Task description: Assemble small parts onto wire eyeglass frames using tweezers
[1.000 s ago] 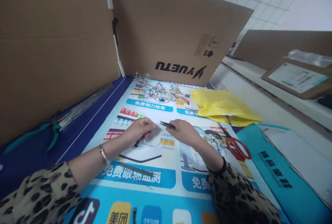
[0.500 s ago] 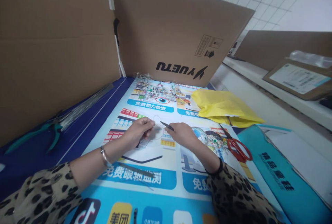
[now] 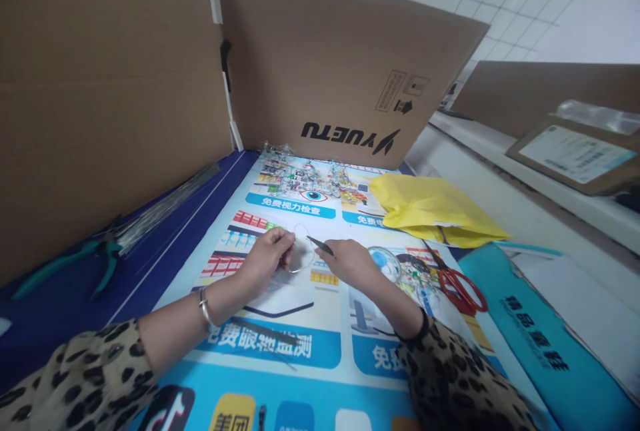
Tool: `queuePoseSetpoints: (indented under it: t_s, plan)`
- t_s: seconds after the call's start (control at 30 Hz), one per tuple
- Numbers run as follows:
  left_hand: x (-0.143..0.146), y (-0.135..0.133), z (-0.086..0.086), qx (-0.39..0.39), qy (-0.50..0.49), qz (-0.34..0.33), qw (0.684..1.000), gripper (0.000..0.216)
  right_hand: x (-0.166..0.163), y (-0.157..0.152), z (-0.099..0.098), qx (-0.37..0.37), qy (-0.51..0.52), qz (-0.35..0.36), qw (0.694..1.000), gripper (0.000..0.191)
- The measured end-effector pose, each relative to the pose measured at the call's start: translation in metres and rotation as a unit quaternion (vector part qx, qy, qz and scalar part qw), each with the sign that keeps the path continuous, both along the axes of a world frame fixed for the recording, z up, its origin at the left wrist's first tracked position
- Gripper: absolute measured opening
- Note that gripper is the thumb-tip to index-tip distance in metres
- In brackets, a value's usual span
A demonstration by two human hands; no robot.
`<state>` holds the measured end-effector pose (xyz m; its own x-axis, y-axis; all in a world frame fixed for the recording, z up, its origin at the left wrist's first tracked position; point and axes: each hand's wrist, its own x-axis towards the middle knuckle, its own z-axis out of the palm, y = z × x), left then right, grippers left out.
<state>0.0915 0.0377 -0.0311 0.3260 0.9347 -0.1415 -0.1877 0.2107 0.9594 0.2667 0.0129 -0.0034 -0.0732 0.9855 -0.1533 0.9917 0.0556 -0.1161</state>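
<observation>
on my feed the wire loop [image 3: 300, 272] is already curved but I'd guess unfinished, pinched in my left hand [image 3: 274, 252] above the printed sheet [image 3: 320, 386], my right hand [image 3: 349, 262] clamped round a dark tool [image 3: 321, 245] (can't tell if its tips touch)

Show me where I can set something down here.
Most room: the near stretch of the printed mat between left sleeve and right sleeve, short of the thin dark strips. Also the blue cloth between the pliers and left sleeve. Crowded: the far end, with tangled shiny pieces, and the right side, with the yellow packet and red-handled scissors.
</observation>
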Motion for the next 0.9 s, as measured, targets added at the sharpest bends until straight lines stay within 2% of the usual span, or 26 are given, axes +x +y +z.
queuePoseSetpoints:
  t_s: [0.27, 0.4, 0.57, 0.63, 0.7, 0.8, 0.9]
  plan:
    - [-0.003, 0.000, 0.009, -0.006, 0.003, -0.055, 0.998, 0.020, 0.003, 0.004, 0.002, -0.016, 0.121, -0.001, 0.992, 0.036]
    - [-0.006, 0.001, 0.010, -0.017, -0.005, -0.098, 0.995, 0.020, 0.004, 0.005, 0.001, -0.008, 0.143, -0.003, 0.990, 0.037]
    - [-0.005, 0.002, 0.009, -0.034, -0.007, -0.098, 0.995, 0.020, 0.009, 0.005, 0.006, 0.009, 0.132, -0.010, 0.991, 0.036]
    - [-0.005, 0.002, 0.010, -0.028, -0.002, -0.095, 0.995, 0.020, 0.011, 0.005, 0.007, 0.028, 0.165, -0.003, 0.986, 0.033]
    - [-0.005, 0.002, 0.010, -0.024, -0.001, -0.098, 0.995, 0.019, 0.011, 0.005, 0.005, 0.031, 0.249, -0.005, 0.968, 0.030]
    - [-0.005, 0.002, 0.009, -0.021, 0.004, -0.114, 0.993, 0.017, 0.006, 0.005, 0.000, -0.009, 0.419, -0.024, 0.908, 0.031]
    - [-0.005, 0.003, 0.005, -0.026, 0.008, -0.132, 0.991, 0.016, -0.002, 0.004, -0.006, -0.030, 0.509, -0.026, 0.860, 0.032]
